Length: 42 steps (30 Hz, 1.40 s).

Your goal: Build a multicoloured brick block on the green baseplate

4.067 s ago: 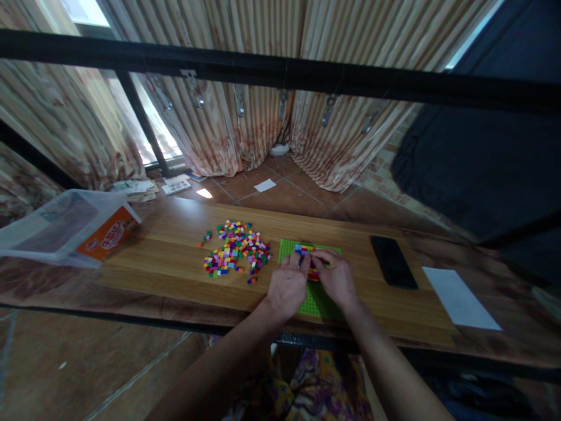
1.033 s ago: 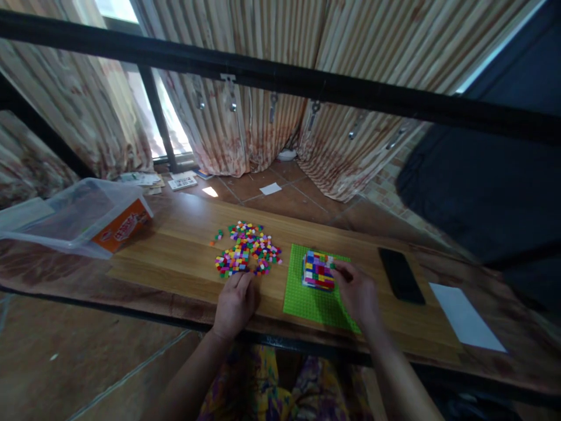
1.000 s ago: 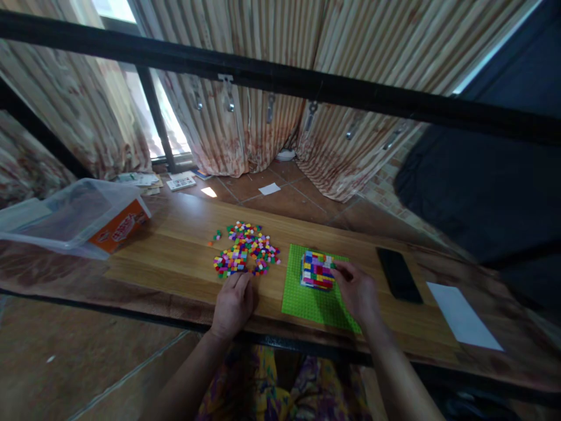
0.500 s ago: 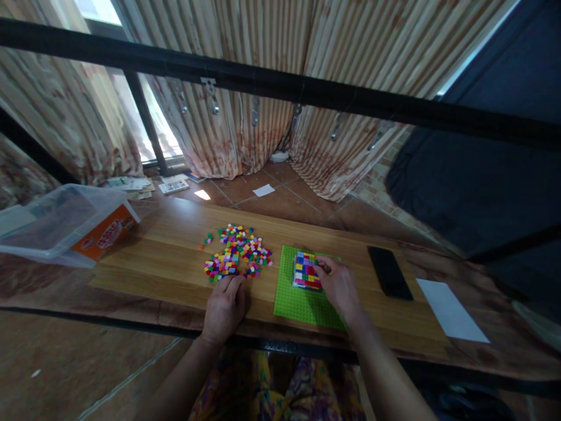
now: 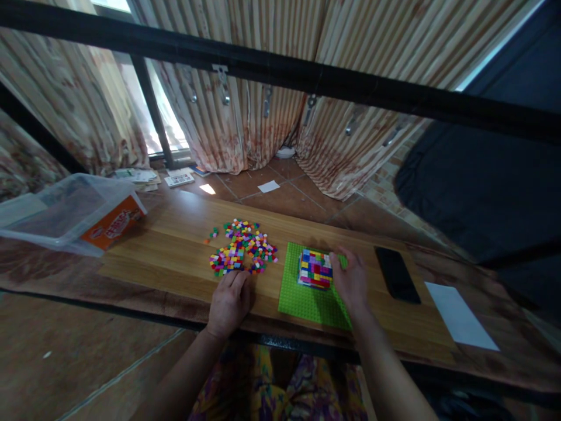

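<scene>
A small block built of multicoloured toy bricks (image 5: pixel 315 269) stands on the green baseplate (image 5: pixel 302 305). At the block's right side is my right hand (image 5: pixel 352 282), thumb by its edge and fingers apart, with no brick seen between them. To the left, a loose pile of small coloured bricks (image 5: pixel 245 242) is spread on the wooden board. My left hand (image 5: pixel 229 301) rests at the near edge of this pile with its fingers curled together. Whatever its fingertips hold, if anything, is hidden.
A black phone (image 5: pixel 397 275) and a white sheet of paper (image 5: pixel 461 316) lie right of the baseplate. A clear plastic box (image 5: pixel 65 210) with an orange label sits at the far left. A dark metal bar (image 5: pixel 280 63) crosses above the wooden board (image 5: pixel 170 263).
My right hand has drawn back slightly from the block's top to its right side, and its fingers have parted. My left hand stays by the pile. The view has shifted a little.
</scene>
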Each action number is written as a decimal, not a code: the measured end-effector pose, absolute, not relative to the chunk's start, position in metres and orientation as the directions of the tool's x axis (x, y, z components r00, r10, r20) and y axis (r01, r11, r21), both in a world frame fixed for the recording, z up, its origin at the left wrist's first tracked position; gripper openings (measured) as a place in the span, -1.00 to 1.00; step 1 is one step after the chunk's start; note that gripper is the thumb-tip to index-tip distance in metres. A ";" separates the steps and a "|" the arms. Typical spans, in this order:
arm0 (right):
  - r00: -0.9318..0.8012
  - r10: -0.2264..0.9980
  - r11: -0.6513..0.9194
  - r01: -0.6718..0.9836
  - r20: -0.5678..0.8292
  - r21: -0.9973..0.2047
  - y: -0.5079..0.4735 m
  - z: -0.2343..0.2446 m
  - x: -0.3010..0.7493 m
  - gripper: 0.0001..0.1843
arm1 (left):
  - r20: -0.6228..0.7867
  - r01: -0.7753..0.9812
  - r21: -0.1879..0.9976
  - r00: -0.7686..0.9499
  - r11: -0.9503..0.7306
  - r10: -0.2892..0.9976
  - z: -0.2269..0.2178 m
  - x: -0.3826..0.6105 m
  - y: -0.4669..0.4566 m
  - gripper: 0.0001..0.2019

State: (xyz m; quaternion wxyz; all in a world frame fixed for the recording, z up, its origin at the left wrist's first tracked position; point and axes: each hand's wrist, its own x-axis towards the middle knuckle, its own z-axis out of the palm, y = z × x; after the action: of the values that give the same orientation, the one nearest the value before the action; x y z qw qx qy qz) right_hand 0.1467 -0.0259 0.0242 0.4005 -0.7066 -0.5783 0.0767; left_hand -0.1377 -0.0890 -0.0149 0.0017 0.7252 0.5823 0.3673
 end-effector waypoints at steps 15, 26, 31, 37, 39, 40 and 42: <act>0.310 0.938 -0.069 0.604 0.154 -0.794 -0.024 0.009 0.133 -0.40 | 0.497 0.853 0.430 0.049 -0.295 0.866 -0.017 -0.138 -0.090 -0.84; 0.269 0.956 -0.083 0.626 0.115 -0.775 -0.026 0.014 0.118 -0.39 | 0.473 0.846 0.442 0.061 -0.297 0.879 -0.015 -0.137 -0.090 -0.81; 0.259 0.960 -0.076 0.598 0.102 -0.798 -0.025 0.011 0.120 -0.40 | 0.477 0.857 0.429 0.055 -0.287 0.877 -0.016 -0.136 -0.090 -0.81; 0.255 0.964 -0.089 0.574 0.074 -0.814 -0.022 0.010 0.119 -0.44 | 0.487 0.856 0.426 0.056 -0.294 0.871 -0.017 -0.136 -0.090 -0.79; 0.251 0.966 -0.099 0.594 0.067 -0.799 -0.021 0.012 0.119 -0.44 | 0.490 0.852 0.431 0.057 -0.299 0.870 -0.017 -0.137 -0.089 -0.79; 0.245 0.968 -0.102 0.599 0.061 -0.794 -0.021 0.012 0.119 -0.43 | 0.488 0.849 0.433 0.060 -0.302 0.871 -0.017 -0.137 -0.089 -0.80; 0.236 0.970 -0.096 0.598 0.060 -0.796 -0.023 0.013 0.122 -0.42 | 0.483 0.847 0.435 0.067 -0.305 0.873 -0.016 -0.137 -0.089 -0.81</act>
State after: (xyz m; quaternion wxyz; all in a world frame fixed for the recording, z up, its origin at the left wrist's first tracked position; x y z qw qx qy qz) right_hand 0.1218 -0.0228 0.0127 0.3667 -0.6954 -0.5636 0.2537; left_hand -0.1373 -0.0888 -0.0161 0.0188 0.7302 0.5891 0.3456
